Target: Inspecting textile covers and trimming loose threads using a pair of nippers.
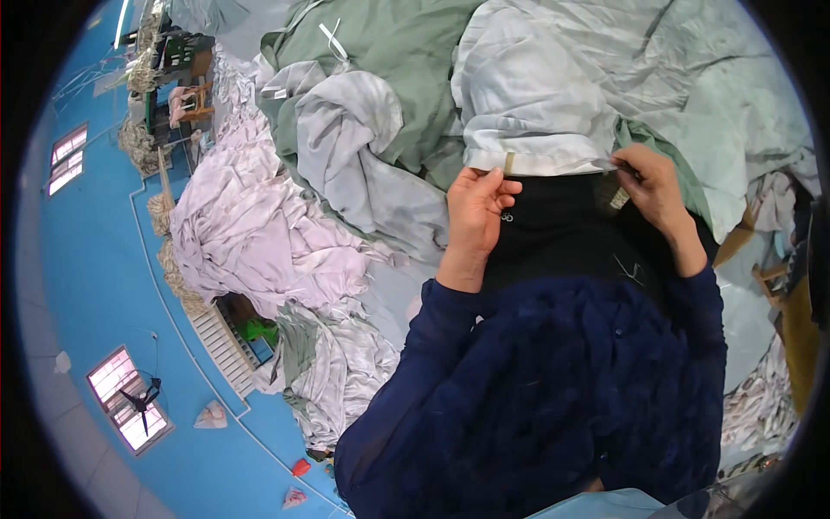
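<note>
A pale grey-white cloth (532, 86) lies gathered before me, its straight white hem (553, 163) stretched sideways just above my dark lap. My left hand (474, 212) pinches the left end of that hem between thumb and fingers, beside a small yellowish strip (509, 163) on the band. At the other end, my right hand (653, 186) grips the same edge, its fingertips partly hidden by the cloth. Sage-green fabric (406, 52) spreads to the left of the cloth, with a loose grey bunch (350, 121) and white ties (333, 39) on top.
Heaped pinkish-white cloth (255, 216) lies to the left, with more white and green fabric (337, 372) below it. Pale green sheeting (726, 95) covers the right side. A wooden stool (769, 278) stands at the far right. Bundled cloth strips (138, 143) line the blue wall (86, 285).
</note>
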Action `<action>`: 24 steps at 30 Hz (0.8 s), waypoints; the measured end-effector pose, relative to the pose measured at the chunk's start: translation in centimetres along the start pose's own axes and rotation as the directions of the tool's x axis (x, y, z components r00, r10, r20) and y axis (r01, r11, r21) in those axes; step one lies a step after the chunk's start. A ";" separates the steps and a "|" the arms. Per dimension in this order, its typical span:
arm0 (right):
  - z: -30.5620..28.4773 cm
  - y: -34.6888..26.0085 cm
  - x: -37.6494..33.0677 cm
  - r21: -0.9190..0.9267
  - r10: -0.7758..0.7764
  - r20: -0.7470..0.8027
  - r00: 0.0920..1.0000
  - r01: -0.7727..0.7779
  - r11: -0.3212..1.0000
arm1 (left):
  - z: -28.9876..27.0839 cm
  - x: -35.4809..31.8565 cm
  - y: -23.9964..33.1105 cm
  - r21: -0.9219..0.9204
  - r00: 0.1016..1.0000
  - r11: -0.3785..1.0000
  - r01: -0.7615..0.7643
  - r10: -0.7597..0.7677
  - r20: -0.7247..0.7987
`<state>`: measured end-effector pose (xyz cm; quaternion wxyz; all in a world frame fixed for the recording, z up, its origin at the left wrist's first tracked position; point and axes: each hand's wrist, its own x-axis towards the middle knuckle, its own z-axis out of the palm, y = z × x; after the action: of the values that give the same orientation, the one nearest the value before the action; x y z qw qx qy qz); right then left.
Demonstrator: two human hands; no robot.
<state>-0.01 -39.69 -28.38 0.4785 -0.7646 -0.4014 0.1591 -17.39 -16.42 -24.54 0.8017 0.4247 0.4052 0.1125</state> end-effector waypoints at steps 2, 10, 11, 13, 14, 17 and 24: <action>-1.2 -0.6 -0.8 0.035 0.082 -0.060 0.995 -0.080 0.996 | 0.0 0.6 0.6 -0.236 0.985 0.958 0.165 -0.172 -0.007; -3.3 -0.9 -3.1 -0.067 0.107 -0.176 0.979 -0.120 0.991 | -2.3 4.2 1.0 -0.565 0.879 0.696 0.442 -0.461 0.120; -3.3 -0.9 -3.2 -0.092 0.100 -0.182 0.978 -0.118 0.989 | -2.2 4.3 1.0 -0.552 0.875 0.701 0.451 -0.470 0.118; -3.3 -0.8 -3.5 -0.117 0.092 -0.188 0.978 -0.115 0.986 | -1.5 4.0 1.3 -0.539 0.871 0.706 0.460 -0.478 0.116; -3.2 -0.7 -3.6 -0.124 0.097 -0.190 0.977 -0.122 0.985 | -0.7 3.5 1.5 -0.519 0.912 0.775 0.360 -0.409 0.022; -3.1 -0.2 -3.9 -0.159 0.091 -0.191 0.977 -0.122 0.980 | -0.5 3.1 1.4 -0.502 0.951 0.832 0.235 -0.304 -0.057; -3.0 0.6 -4.2 -0.259 0.040 -0.267 0.963 -0.112 0.959 | -1.1 3.0 1.1 -0.527 0.975 0.837 0.147 -0.213 -0.066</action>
<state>-0.48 -44.81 -28.03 0.4109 -0.8521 -0.3236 0.0197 -16.09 -13.58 -25.67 0.8671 0.1449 0.4463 0.1673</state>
